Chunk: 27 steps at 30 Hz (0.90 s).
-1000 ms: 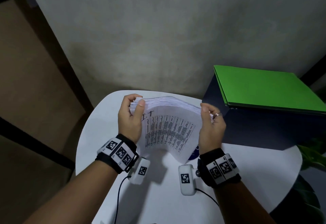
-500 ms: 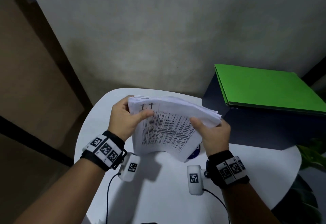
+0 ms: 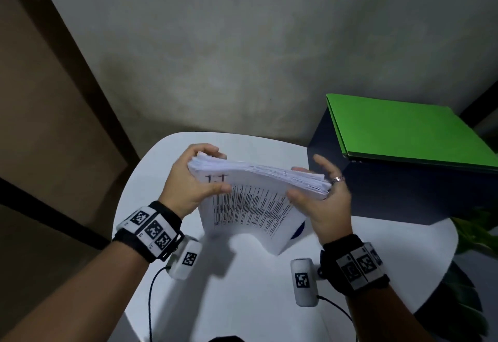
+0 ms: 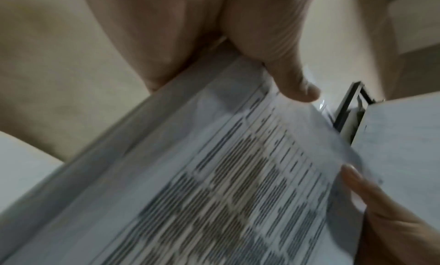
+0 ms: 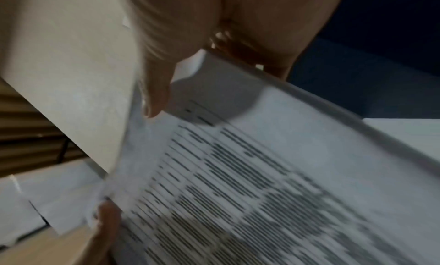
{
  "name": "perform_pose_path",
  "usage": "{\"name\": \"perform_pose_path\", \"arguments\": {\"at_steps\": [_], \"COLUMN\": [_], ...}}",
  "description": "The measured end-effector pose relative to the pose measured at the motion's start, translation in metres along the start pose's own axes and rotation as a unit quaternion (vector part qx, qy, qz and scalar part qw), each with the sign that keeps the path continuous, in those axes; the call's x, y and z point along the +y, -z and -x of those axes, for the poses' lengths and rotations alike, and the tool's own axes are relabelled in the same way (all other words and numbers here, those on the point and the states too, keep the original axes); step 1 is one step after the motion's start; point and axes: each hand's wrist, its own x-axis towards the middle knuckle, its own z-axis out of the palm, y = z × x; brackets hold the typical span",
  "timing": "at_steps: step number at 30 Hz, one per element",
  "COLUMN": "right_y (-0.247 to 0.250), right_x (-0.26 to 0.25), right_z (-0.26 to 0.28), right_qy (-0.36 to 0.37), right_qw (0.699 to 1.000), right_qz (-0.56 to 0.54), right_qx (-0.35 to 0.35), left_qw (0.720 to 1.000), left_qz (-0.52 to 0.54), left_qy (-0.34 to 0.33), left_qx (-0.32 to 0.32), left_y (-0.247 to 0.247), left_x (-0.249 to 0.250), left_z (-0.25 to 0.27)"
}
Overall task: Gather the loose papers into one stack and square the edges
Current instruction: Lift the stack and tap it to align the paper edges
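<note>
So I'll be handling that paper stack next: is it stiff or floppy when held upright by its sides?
Likely floppy: the stack, stood on the table, bows between the left hand and right hand. Its top edge looks fanned, so sheets probably slide easily. It seems thick, so perhaps fairly heavy.

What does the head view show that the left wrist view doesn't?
Only the head view shows the bright green flat folder on the dark navy box, the round white table and both wrist bands. Only the left wrist view shows the left thumb's pad close up, pressed on the sheet. Both show the stack of printed white papers held between the left hand and right hand.
</note>
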Motion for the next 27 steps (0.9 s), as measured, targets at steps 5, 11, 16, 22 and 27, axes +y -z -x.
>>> {"name": "perform_pose_path", "arguments": {"at_steps": [5,11,16,22,27], "right_y": [-0.017,-0.013,-0.006,-0.011,-0.016], "right_x": [0.016,-0.002,0.013,0.012,-0.002], "right_z": [0.001,0.001,0.001,-0.001,0.000], "right_qy": [-0.093,-0.040,-0.035,-0.052,-0.089], "right_qw": [0.995,0.997,0.999,0.998,0.994], "right_qz": [-0.009,-0.048,0.002,-0.032,-0.051], "right_qx": [0.036,0.040,-0.013,0.003,0.025], "left_qw": [0.998,0.998,0.999,0.998,0.999], "left_qz": [-0.058,-0.007,-0.009,-0.006,-0.032], "left_qy": [0.032,0.003,0.050,0.063,0.039], "left_qx": [0.014,0.063,-0.019,0.009,0.020], "left_y": [-0.019,-0.013,0.001,-0.011,-0.020], "left_x": [-0.011,0.005,-0.015,-0.017,-0.007], "left_z": [0.000,-0.002,0.000,-0.001,-0.004]}}
